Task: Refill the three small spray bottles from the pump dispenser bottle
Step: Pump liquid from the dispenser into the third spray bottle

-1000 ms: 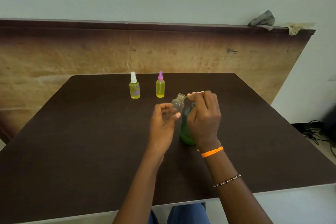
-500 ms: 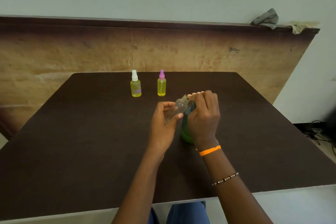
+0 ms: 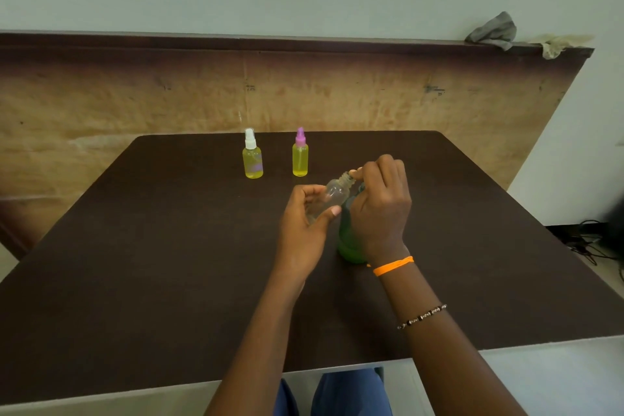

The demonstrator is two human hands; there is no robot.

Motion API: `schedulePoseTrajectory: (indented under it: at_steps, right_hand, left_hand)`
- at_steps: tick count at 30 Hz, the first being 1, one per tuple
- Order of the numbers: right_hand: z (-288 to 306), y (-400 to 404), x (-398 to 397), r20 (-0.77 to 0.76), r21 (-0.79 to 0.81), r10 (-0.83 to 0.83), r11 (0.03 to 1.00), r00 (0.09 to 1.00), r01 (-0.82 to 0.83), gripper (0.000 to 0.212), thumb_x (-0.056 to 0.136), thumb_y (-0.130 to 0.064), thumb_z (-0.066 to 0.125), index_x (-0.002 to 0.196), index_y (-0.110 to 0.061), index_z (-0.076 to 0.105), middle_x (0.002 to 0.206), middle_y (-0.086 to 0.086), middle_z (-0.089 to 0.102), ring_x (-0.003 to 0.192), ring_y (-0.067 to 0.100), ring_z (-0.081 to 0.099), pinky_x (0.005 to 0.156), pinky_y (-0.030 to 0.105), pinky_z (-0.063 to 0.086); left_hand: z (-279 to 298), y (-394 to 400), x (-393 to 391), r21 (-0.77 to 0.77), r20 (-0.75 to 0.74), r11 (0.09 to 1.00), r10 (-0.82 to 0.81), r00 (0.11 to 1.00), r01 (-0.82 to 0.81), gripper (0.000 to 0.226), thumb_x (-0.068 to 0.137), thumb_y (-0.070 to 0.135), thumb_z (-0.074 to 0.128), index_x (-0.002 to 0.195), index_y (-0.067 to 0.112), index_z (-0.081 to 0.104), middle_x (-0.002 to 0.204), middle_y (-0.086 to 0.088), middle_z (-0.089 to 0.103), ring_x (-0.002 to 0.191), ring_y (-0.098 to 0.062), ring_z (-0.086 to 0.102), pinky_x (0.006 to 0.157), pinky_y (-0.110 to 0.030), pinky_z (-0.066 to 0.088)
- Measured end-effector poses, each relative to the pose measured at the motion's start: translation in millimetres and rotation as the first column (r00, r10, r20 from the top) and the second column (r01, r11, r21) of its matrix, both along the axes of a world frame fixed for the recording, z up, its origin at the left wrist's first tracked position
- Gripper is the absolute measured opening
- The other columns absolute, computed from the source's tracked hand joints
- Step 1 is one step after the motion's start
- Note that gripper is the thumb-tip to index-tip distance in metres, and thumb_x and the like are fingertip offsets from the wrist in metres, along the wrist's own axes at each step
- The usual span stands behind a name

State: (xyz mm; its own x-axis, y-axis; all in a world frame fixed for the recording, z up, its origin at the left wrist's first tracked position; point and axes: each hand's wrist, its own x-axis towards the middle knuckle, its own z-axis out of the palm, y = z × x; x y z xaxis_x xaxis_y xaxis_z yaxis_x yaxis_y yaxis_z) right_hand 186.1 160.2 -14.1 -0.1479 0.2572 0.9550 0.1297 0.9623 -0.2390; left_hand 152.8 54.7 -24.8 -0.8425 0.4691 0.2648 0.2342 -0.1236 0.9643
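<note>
two spray bottles behind pump dispenser

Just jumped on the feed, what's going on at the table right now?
A person is refilling small spray bottles. The left hand holds an uncapped clear bottle, tilted with its neck at the green pump dispenser, which the right hand covers at the top. The clear bottle looks empty. Two capped bottles of yellow liquid, the white-capped bottle and the pink-capped bottle, stand upright farther back on the table.

clear bottle: neck now tilted in against right hand | earlier held apart
</note>
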Motion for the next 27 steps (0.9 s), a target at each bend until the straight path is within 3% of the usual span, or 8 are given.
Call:
schedulePoseTrajectory:
  at_steps: [4,8,17,22,27]
  right_hand:
    - [6.7,4.1,2.8,0.05,-0.01,0.023,1.0,0.998,-0.023,0.02,0.08,0.006,0.046,0.065,-0.002,0.057,0.068,0.012,0.051,0.068,0.017,0.037,0.054,0.026,0.033]
    - [-2.7,0.4,-0.9,0.003,0.0,0.01,1.0,1.0,-0.01,0.025,0.083,0.006,0.044,0.062,-0.002,0.054,0.065,0.014,0.048,0.066,0.018,0.033,0.052,0.028,0.031]
    - [2.7,-4.1,12.5,0.102,-0.064,0.144,0.988,0.984,-0.137,0.009,0.072,-0.005,0.047,0.068,-0.001,0.054,0.072,0.013,0.048,0.07,0.02,0.037,0.06,0.025,0.03]
    - [-6.2,-2.4,9.2,0.083,-0.067,0.16,0.986,0.984,-0.155,0.016,0.071,0.001,0.041,0.068,0.002,0.056,0.071,0.015,0.049,0.069,0.021,0.036,0.057,0.031,0.032]
    - [4.8,-1.3,13.3,0.06,-0.109,0.231,0.969,0.971,-0.223,0.023,0.074,0.001,0.035,0.066,0.002,0.056,0.07,0.015,0.048,0.069,0.02,0.038,0.057,0.033,0.036]
  left_hand:
    - [0.2,-1.5,-0.2,0.0,-0.018,1.0,-0.005,1.0,0.005,0.03,0.083,0.008,0.066,0.11,0.014,0.055,0.11,0.004,0.061,0.104,-0.001,0.057,0.083,-0.009,0.047]
    - [-2.4,0.8,0.3,-0.005,-0.005,1.0,-0.001,1.0,0.001,0.029,0.083,0.007,0.066,0.108,0.015,0.054,0.109,0.004,0.061,0.102,-0.001,0.057,0.08,-0.008,0.046]
    - [-1.3,-0.3,1.9,-0.017,0.02,1.0,-0.017,1.0,0.018,0.032,0.084,0.009,0.066,0.113,0.013,0.054,0.115,-0.001,0.061,0.108,-0.008,0.058,0.093,-0.027,0.049]
    - [-4.9,3.3,3.7,-0.003,-0.001,1.0,0.0,1.0,0.0,0.028,0.083,0.007,0.066,0.102,0.023,0.053,0.108,0.003,0.062,0.102,-0.006,0.059,0.083,-0.014,0.049]
    - [-3.2,2.1,3.6,0.005,-0.005,1.0,-0.004,1.0,0.004,0.029,0.082,0.007,0.067,0.105,0.02,0.053,0.11,0.002,0.061,0.105,-0.008,0.058,0.087,-0.019,0.047]
